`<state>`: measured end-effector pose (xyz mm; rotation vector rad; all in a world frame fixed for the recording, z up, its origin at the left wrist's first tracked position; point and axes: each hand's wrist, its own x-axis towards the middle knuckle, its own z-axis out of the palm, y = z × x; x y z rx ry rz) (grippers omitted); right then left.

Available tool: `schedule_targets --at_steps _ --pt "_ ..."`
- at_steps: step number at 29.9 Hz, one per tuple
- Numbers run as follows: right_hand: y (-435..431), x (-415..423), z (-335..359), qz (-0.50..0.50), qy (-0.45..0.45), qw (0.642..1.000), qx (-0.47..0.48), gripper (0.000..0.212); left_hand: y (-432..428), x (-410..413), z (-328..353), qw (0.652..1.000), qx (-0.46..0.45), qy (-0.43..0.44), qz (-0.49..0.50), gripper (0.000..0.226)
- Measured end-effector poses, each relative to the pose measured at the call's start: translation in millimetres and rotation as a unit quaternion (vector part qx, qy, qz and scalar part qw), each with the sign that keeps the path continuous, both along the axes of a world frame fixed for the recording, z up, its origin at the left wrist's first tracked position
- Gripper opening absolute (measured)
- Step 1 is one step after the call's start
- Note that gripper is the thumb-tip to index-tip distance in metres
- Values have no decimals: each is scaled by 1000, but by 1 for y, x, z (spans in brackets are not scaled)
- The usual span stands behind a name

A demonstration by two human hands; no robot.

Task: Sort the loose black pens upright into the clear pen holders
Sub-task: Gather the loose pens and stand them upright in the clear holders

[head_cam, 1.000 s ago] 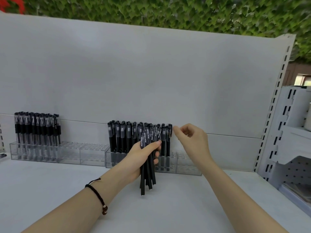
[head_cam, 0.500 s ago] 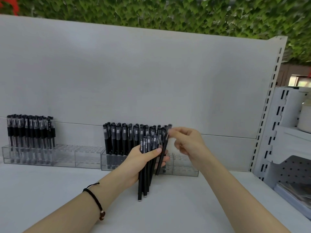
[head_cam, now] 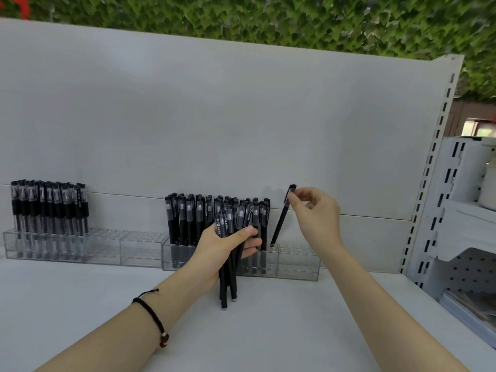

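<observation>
We see a leafy green wall (head_cam: 268, 17) across the top of the frame, a white back panel (head_cam: 214, 116) below it, and slotted white shelving (head_cam: 472, 162) at right.

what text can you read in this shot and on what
"TEST", then blurred marks, perhaps "22": white print along the barrels of the bundle of pens in the left hand.
Grey patches on the standing pens in the middle holder: too blurred to read.
Labels on the stored pens in the far-left holder: too small to read.
Single pen in the right hand: no print visible.
</observation>
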<state>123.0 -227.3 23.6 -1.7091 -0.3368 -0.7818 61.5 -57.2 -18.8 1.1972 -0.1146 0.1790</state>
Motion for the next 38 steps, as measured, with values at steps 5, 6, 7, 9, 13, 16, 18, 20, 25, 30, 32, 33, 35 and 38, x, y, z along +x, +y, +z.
schedule_targets --at_steps 5,6,7,9,13,16,18,20,25,30,32,33,35,38 --pt "5 5 -11 -7 32 995 -91 4 0 0 1 1000 10 13 11 32" --pt "6 6 -12 -8 40 994 -100 4 0 0 1 1000 12 13 9 31" --pt "6 6 -13 -8 51 993 -110 4 0 0 1 1000 16 14 5 30" --pt "7 5 -16 5 79 989 -128 5 0 -1 1 999 31 13 -9 28" --pt "7 -3 -19 -49 82 987 -131 13 -2 -3 0 996 76 5 -49 24" --pt "7 -13 -12 15 35 997 -66 18 -5 -5 0 995 67 -8 -72 25" --pt "10 -20 -7 112 56 989 -85 20 -5 -5 0 995 55 -19 -76 27" --pt "13 -24 -7 172 84 974 -124 13 -4 -4 0 996 41 -24 -75 30" --pt "14 -23 -6 185 118 974 -60 3 -2 -1 -1 998 17 -8 -61 37" --pt "6 -16 4 128 87 979 132 7 1 0 -2 999 29 23 -19 44" --pt "1 -12 5 76 46 987 136 11 2 0 -1 999 29 28 -12 40" --pt "-1 -11 5 50 24 990 126 13 2 0 0 999 31 30 -9 38" --pt "-4 -10 4 14 -5 996 90 11 3 1 1 999 39 31 -8 34" --pt "-3 -8 -1 5 -15 999 38 5 2 0 1 997 61 31 -19 27"
